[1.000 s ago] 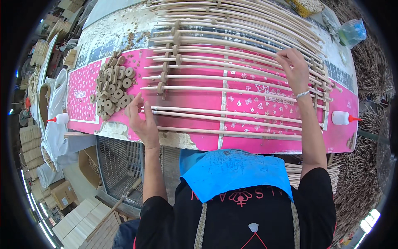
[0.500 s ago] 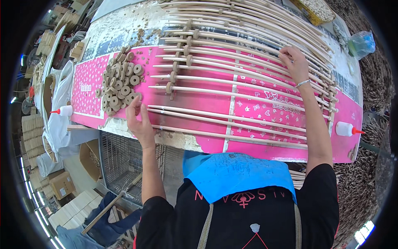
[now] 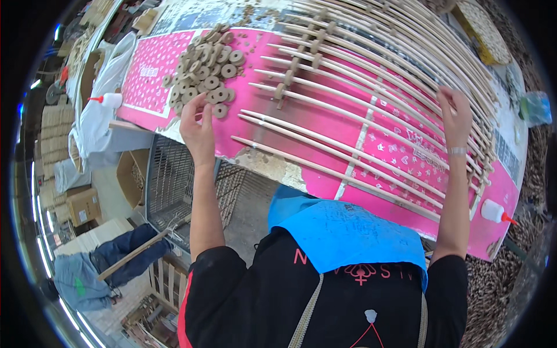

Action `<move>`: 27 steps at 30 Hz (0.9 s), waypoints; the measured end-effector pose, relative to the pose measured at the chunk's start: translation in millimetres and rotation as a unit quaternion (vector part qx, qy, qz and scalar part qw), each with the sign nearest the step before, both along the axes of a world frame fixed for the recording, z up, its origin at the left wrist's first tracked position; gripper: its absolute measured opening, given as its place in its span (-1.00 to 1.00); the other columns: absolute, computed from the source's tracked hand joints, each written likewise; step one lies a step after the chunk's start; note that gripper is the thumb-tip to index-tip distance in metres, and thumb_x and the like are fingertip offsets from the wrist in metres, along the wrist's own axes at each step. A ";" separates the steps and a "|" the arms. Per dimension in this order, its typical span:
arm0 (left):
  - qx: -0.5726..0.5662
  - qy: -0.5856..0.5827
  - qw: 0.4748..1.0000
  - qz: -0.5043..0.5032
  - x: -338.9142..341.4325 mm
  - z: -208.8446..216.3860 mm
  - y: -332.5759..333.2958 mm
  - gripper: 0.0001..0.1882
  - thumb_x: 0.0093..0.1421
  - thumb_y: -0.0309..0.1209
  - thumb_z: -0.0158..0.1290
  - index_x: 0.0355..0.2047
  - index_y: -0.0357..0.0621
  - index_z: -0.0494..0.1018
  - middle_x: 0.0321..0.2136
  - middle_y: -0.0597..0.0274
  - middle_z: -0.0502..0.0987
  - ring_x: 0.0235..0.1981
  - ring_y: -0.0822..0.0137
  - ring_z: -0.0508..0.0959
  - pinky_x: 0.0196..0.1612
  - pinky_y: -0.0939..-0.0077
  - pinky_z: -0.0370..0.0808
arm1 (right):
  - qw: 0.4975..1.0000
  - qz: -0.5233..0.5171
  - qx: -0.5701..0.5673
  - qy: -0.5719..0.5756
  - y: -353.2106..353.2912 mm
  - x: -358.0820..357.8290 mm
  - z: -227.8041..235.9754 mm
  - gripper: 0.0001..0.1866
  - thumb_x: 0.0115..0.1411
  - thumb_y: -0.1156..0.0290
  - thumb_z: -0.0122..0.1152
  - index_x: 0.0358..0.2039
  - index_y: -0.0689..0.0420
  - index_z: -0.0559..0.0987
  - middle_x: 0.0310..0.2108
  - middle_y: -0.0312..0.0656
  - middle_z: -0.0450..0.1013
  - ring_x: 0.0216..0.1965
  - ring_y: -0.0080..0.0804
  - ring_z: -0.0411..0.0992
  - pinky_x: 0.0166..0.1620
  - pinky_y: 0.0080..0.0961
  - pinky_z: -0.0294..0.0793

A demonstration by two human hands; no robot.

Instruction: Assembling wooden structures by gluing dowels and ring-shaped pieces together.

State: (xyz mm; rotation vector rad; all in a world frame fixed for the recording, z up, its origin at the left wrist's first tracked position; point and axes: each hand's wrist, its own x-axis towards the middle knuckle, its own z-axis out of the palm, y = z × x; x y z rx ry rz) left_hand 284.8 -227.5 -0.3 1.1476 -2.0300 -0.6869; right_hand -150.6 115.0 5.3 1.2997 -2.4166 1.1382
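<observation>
My left hand [image 3: 198, 132] is at the near edge of a pile of round wooden discs with centre holes [image 3: 203, 72]. Its thumb and index finger are bent and a little apart, with nothing visible between them. Over the right half of a row of long pale wooden rods [image 3: 348, 116] is my right hand [image 3: 456, 116], a bracelet on its wrist. Its fingers curl in toward the thumb, and whatever may be between them is hidden. Several rods farther back carry discs [image 3: 289, 76] near their left, pointed ends. Three bare rods [image 3: 336, 148] lie nearest me.
A pink patterned sheet [image 3: 290, 124] covers the table's near part. White bottles with red tips stand at its left [image 3: 110, 100] and right [image 3: 493, 210]. A yellow basket of small pale pieces [image 3: 484, 35] is far right. Below left is a metal wire crate [image 3: 168, 180].
The view has turned, so the rods slant more steeply. My left hand has moved left along the pile's near edge. My right hand's fingers are more curled.
</observation>
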 end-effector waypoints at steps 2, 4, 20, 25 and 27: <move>-0.064 -0.066 0.996 -0.008 3.4 0.2 -3.0 -0.71 0.26 -0.51 0.21 0.00 -0.19 0.60 -0.22 0.15 0.61 -0.18 0.27 0.62 -0.09 0.39 0.55 | 0.993 0.006 0.043 -0.113 11.4 43.8 12.1 -0.87 0.28 0.48 0.34 -0.19 0.23 0.68 -0.26 -0.16 0.60 -0.25 -0.33 0.58 -0.18 -0.44 0.53; -0.085 -0.091 0.992 -0.014 0.4 5.3 -1.8 -0.65 0.21 -0.48 0.25 0.03 -0.13 0.59 -0.16 0.13 0.59 -0.14 0.17 0.62 -0.03 0.29 0.53 | 0.970 0.098 0.105 -0.196 18.5 94.3 28.0 -0.85 0.24 0.46 0.37 -0.21 0.23 0.68 -0.29 -0.15 0.59 -0.29 -0.29 0.57 -0.19 -0.40 0.52; 0.036 0.110 0.993 0.012 6.1 -37.2 3.2 -0.59 0.22 -0.32 0.31 0.05 -0.20 0.58 -0.14 0.16 0.61 -0.11 0.29 0.59 -0.03 0.38 0.55 | 0.957 0.134 0.163 -0.198 39.8 152.0 -8.1 -0.86 0.17 0.43 0.40 -0.28 0.17 0.66 -0.38 -0.13 0.47 -0.26 -0.18 0.47 -0.17 -0.26 0.43; 0.173 0.295 0.933 0.111 13.4 -42.3 89.2 -0.62 0.32 -0.34 0.24 0.10 -0.23 0.57 -0.11 0.24 0.63 -0.08 0.42 0.58 0.05 0.48 0.52 | 0.959 0.157 0.123 -0.203 49.8 150.5 -28.0 -0.93 0.22 0.53 0.34 -0.29 0.21 0.62 -0.39 -0.16 0.44 -0.34 -0.33 0.43 -0.24 -0.40 0.41; 0.268 0.360 0.886 0.115 9.5 -28.1 124.7 -0.64 0.39 -0.33 0.17 0.13 -0.21 0.53 -0.12 0.38 0.61 -0.11 0.55 0.56 0.01 0.59 0.50 | 0.961 0.167 0.103 -0.196 57.2 144.9 -39.2 -0.92 0.24 0.53 0.31 -0.27 0.23 0.60 -0.38 -0.17 0.42 -0.37 -0.35 0.39 -0.26 -0.42 0.39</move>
